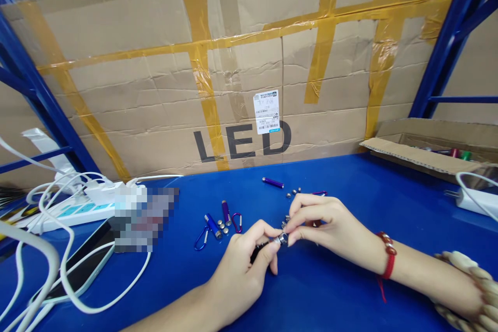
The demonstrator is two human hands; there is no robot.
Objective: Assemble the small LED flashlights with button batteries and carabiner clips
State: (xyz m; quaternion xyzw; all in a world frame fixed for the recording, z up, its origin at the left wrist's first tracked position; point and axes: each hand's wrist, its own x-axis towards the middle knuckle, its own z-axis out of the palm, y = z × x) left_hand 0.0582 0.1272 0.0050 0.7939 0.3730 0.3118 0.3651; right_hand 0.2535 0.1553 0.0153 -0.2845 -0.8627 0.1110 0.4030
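My left hand (249, 259) is closed around a small black mini flashlight (280, 239) with a silver end pointing right. The thumb and fingers of my right hand (322, 220) pinch at that silver end; whether a separate small part sits between them I cannot make out. Left of my hands lie a blue mini flashlight (212, 226) with a blue carabiner (201, 239) and a purple one (226, 212) beside a purple carabiner (237, 222). Several button cells (221, 224) rest between them. Farther back are a purple tube (273, 182) and several tiny silver parts (288, 195).
A large taped cardboard sheet (155, 93) stands behind the blue table (311, 295). At left are a power strip (83, 210), tangled white cables and a phone (87, 259). An open cardboard box (412, 153) with colored tubes and a white charger (476, 202) are at right.
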